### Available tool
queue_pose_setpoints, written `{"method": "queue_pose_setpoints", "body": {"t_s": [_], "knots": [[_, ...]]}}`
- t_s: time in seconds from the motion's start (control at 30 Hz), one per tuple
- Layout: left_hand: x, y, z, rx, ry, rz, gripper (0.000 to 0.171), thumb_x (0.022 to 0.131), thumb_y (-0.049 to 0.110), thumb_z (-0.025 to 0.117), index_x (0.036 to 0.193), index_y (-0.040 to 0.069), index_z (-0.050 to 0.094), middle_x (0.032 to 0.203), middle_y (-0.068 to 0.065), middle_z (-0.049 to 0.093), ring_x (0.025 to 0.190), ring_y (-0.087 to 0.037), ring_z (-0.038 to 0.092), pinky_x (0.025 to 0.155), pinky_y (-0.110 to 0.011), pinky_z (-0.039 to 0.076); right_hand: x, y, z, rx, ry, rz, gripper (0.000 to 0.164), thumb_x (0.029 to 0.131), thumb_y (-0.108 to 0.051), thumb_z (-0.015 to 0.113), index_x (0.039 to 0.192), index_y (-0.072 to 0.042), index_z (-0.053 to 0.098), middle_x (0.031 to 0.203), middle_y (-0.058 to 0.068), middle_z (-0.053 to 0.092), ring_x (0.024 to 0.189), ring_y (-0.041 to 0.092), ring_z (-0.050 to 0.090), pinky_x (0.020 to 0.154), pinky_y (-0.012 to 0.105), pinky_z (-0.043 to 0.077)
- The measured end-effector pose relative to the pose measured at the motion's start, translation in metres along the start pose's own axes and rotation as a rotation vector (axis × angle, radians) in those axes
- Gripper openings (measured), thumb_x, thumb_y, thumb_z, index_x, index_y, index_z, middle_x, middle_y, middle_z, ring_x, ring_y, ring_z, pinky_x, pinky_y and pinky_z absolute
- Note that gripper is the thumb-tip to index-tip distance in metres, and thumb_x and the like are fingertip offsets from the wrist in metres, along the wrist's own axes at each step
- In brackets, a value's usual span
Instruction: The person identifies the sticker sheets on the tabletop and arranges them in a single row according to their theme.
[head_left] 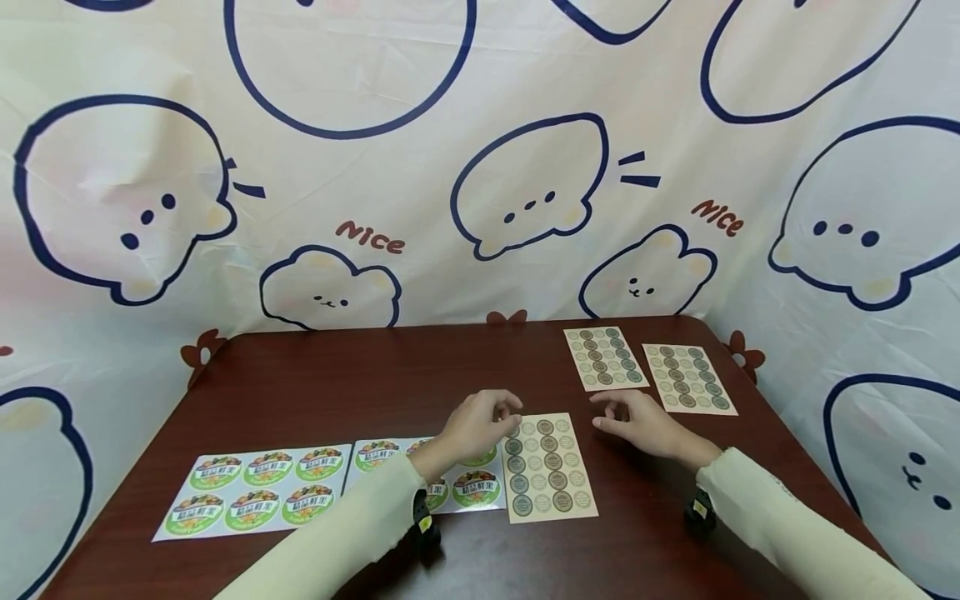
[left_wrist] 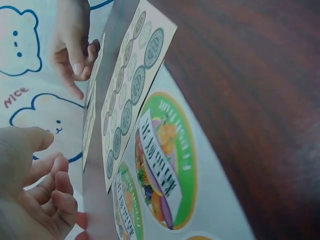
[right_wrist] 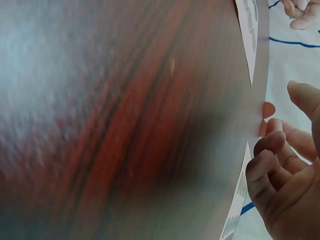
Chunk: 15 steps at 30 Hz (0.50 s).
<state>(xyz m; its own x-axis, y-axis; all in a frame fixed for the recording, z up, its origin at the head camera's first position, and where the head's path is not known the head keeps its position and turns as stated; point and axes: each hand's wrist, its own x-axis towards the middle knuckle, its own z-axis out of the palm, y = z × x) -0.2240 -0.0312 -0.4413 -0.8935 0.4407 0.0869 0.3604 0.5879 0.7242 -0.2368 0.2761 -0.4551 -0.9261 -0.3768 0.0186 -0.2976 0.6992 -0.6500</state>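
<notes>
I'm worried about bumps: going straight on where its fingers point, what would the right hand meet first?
Probably the left hand; the front cream sticker sheet looks lower, though depth is unclear.

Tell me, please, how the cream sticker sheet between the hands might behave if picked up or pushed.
The cream sticker sheet looks paper-thin, so it is probably light and apt to bend. Lying flat on the shiny table, it may slide when pushed.

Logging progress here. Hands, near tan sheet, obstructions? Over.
Left hand empty, fingers loosely curled; right hand empty too. Near tan sheet on table, beside fruit-label sheet. Left hand hides tan sheet's upper-left corner in head view.
</notes>
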Motion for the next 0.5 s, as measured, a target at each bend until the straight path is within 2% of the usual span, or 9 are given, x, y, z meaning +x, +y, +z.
{"method": "queue_pose_setpoints", "body": {"t_s": [0.27, 0.5], "knots": [[0.011, 0.0, -0.001, 0.01, 0.023, 0.006, 0.025, 0.1, 0.019, 0.062, 0.121, 0.007, 0.07, 0.078, 0.003, 0.059, 0.062, -0.009, 0.046, 0.051, -0.022, 0.033, 0.008, 0.01, -0.006, -0.024, 0.019, 0.0, 0.037, 0.096, -0.017, 0.069, 0.128, 0.001, 0.065, 0.08, 0.0, 0.058, 0.061, 0.01, 0.049, 0.056, 0.024, 0.042], [0.018, 0.0, -0.001, 0.015, 0.02, 0.001, 0.025, 0.101, 0.02, 0.062, 0.12, 0.008, 0.07, 0.08, 0.001, 0.06, 0.06, -0.01, 0.046, 0.051, -0.023, 0.033, 0.012, 0.012, -0.015, -0.039, 0.011, 0.055, 0.038, 0.097, -0.017, 0.068, 0.13, 0.001, 0.063, 0.081, 0.003, 0.059, 0.063, 0.014, 0.05, 0.055, 0.025, 0.042]]}}
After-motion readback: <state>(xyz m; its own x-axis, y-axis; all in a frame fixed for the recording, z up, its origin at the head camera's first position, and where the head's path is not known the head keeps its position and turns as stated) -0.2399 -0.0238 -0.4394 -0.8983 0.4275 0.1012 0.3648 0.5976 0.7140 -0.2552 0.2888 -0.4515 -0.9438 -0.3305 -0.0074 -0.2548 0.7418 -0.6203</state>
